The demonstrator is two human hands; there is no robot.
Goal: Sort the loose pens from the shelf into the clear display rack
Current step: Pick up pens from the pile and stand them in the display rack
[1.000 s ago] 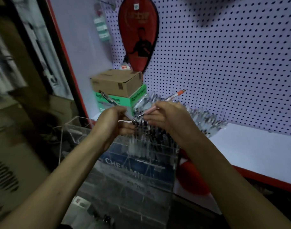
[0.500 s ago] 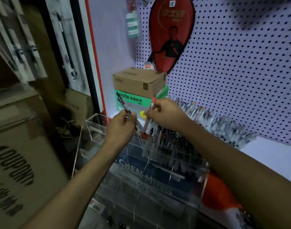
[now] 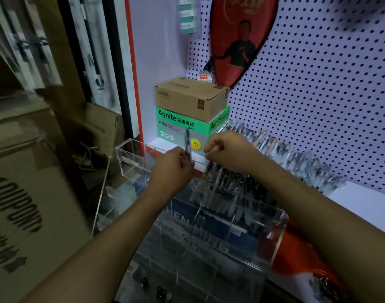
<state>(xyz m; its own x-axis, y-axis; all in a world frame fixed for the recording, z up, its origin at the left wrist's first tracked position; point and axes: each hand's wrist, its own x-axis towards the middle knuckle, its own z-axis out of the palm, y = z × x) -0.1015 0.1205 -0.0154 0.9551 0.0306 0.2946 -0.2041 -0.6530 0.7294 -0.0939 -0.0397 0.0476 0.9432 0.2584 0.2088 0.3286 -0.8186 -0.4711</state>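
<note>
My left hand [image 3: 171,169] grips a dark pen [image 3: 188,145] that stands upright above the clear display rack [image 3: 281,226]. My right hand [image 3: 228,152] hovers beside it with its fingers curled, just over the row of pens in the rack [image 3: 230,182]. Whether those fingers still pinch a pen is hidden. The rack's left compartment [image 3: 130,158] holds nothing. Several loose pens [image 3: 296,158] lie in a heap on the white shelf [image 3: 362,202] behind my right wrist.
A brown cardboard box [image 3: 191,97] sits on a green Agnite box [image 3: 178,125] at the back of the shelf. A red paddle case [image 3: 241,40] hangs on the pegboard [image 3: 318,84]. Large cartons [image 3: 23,193] stand to the left.
The orange-tipped pen in my right hand tipped down toward the rack and no longer shows above the hand. My left hand's dark pen turned upright. My view shifted left.
</note>
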